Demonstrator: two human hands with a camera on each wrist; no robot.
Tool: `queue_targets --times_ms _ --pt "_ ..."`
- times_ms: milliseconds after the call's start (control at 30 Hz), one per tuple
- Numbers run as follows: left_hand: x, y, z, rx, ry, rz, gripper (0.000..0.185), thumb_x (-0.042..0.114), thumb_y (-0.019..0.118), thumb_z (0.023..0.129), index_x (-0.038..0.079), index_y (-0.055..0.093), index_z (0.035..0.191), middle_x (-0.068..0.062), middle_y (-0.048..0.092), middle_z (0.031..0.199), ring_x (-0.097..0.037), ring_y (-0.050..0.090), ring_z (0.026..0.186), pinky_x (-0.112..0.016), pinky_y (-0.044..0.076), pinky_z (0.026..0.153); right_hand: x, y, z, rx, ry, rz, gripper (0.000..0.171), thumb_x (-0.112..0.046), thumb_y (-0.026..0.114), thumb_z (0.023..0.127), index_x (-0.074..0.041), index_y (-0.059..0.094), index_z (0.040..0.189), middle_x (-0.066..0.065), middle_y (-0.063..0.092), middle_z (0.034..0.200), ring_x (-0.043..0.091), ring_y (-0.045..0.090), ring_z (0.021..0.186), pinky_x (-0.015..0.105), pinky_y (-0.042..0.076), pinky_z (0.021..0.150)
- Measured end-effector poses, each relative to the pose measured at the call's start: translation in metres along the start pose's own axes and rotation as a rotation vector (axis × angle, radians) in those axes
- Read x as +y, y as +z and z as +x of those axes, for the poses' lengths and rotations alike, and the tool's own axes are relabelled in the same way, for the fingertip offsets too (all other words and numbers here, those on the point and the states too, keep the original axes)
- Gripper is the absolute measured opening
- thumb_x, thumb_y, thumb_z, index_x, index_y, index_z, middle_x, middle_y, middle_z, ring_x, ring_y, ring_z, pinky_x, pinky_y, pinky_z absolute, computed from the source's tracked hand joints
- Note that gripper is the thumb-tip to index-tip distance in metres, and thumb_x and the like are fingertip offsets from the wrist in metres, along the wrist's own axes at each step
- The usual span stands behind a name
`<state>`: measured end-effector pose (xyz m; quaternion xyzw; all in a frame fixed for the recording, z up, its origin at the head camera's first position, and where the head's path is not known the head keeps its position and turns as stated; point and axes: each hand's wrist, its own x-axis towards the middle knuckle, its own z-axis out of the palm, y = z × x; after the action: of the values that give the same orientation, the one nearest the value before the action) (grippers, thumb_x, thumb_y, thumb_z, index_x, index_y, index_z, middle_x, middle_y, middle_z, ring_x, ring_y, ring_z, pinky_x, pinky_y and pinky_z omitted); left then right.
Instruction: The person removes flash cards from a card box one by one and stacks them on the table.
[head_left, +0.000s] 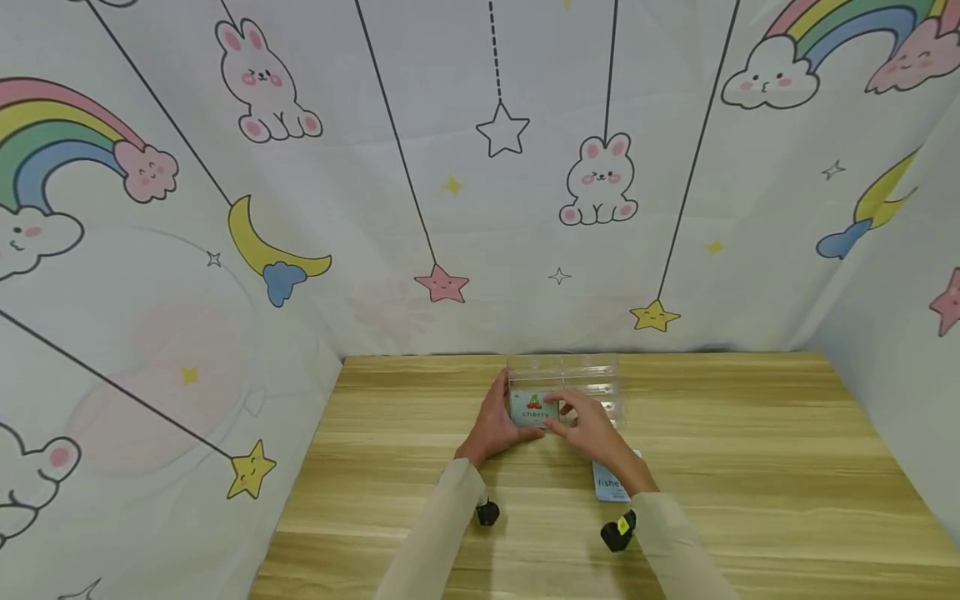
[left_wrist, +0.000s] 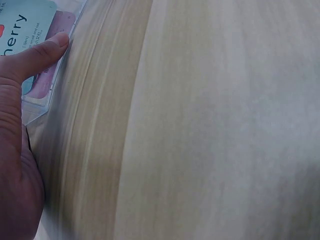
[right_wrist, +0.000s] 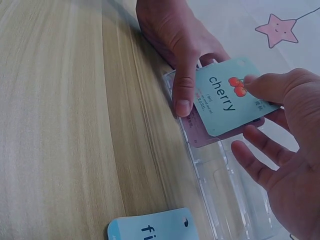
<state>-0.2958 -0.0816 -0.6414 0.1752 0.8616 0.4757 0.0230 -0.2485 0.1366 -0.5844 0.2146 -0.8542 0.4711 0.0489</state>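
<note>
A clear plastic box (head_left: 592, 375) lies on the wooden table (head_left: 750, 467) near its back edge. My left hand (head_left: 501, 417) grips the box's left end, with its thumb (right_wrist: 183, 95) pressed on the near rim beside the cards. My right hand (head_left: 577, 417) pinches a light blue "cherry" card (right_wrist: 220, 100) over the box, thumb (right_wrist: 265, 85) on top and fingers (right_wrist: 255, 160) spread below. Under it lies a pink card (right_wrist: 197, 131). In the left wrist view the thumb (left_wrist: 42, 52) touches the box edge (left_wrist: 37, 107) next to the cherry card (left_wrist: 22, 25).
Another light blue card (head_left: 611, 482) lies face up on the table under my right forearm, its front corner reading "fi" (right_wrist: 155, 227). Printed fabric walls (head_left: 450, 167) close in the table at the back and both sides. Bare wood stretches left and right of the box.
</note>
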Motion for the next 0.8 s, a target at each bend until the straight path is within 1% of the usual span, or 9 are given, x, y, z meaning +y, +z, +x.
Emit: queue_targets --times_ms 167,233,300,400,567,800 --pt "-0.002 0.002 0.001 0.019 0.033 0.020 0.128 0.031 0.099 0.070 0.010 0.015 0.164 -0.015 0.037 0.158 -0.027 0.042 0.144 -0.042 0.038 0.116 -0.004 -0.003 0.000 0.025 -0.005 0.002 0.036 -0.003 0.081 0.090 -0.004 0.069 0.123 0.012 0.069 0.117 0.025 0.064 0.093 0.031 0.058 0.069" --pt "-0.003 0.002 0.001 0.025 0.052 0.016 0.129 0.029 0.100 0.070 0.008 0.015 0.164 -0.016 0.038 0.157 -0.028 0.043 0.144 -0.043 0.039 0.116 -0.005 -0.005 0.000 0.029 0.001 0.009 0.036 -0.002 0.081 0.090 -0.004 0.069 0.124 0.012 0.068 0.119 0.025 0.065 0.094 0.031 0.058 0.070" --pt "-0.003 0.003 0.001 0.024 0.056 0.009 0.129 0.028 0.100 0.070 0.008 0.014 0.164 -0.017 0.037 0.158 -0.028 0.042 0.145 -0.042 0.038 0.116 -0.007 -0.006 0.000 0.031 0.011 0.014 0.038 -0.001 0.081 0.090 -0.005 0.069 0.125 0.013 0.068 0.121 0.025 0.066 0.094 0.032 0.059 0.072" --pt "-0.004 0.003 0.002 0.019 0.038 0.001 0.130 0.027 0.100 0.069 0.006 0.013 0.164 -0.019 0.033 0.161 -0.030 0.038 0.147 -0.040 0.036 0.117 -0.008 -0.009 -0.001 0.035 0.020 0.024 0.039 -0.001 0.080 0.090 -0.005 0.068 0.127 0.014 0.067 0.124 0.026 0.067 0.096 0.032 0.060 0.073" --pt "-0.004 0.002 0.002 0.014 0.003 0.025 0.128 0.030 0.098 0.071 0.006 0.014 0.165 -0.018 0.030 0.164 -0.030 0.035 0.150 -0.039 0.034 0.118 -0.010 -0.016 -0.003 0.048 0.038 0.038 0.041 -0.002 0.080 0.091 -0.006 0.067 0.130 0.014 0.066 0.127 0.027 0.068 0.097 0.033 0.060 0.076" --pt "-0.003 0.002 0.001 -0.002 -0.023 0.001 0.129 0.033 0.098 0.071 0.012 0.012 0.166 -0.013 0.029 0.165 -0.025 0.034 0.150 -0.038 0.034 0.119 -0.011 -0.026 -0.007 0.047 0.047 0.041 0.045 -0.002 0.081 0.090 -0.007 0.066 0.132 0.015 0.065 0.130 0.027 0.071 0.093 0.032 0.061 0.074"
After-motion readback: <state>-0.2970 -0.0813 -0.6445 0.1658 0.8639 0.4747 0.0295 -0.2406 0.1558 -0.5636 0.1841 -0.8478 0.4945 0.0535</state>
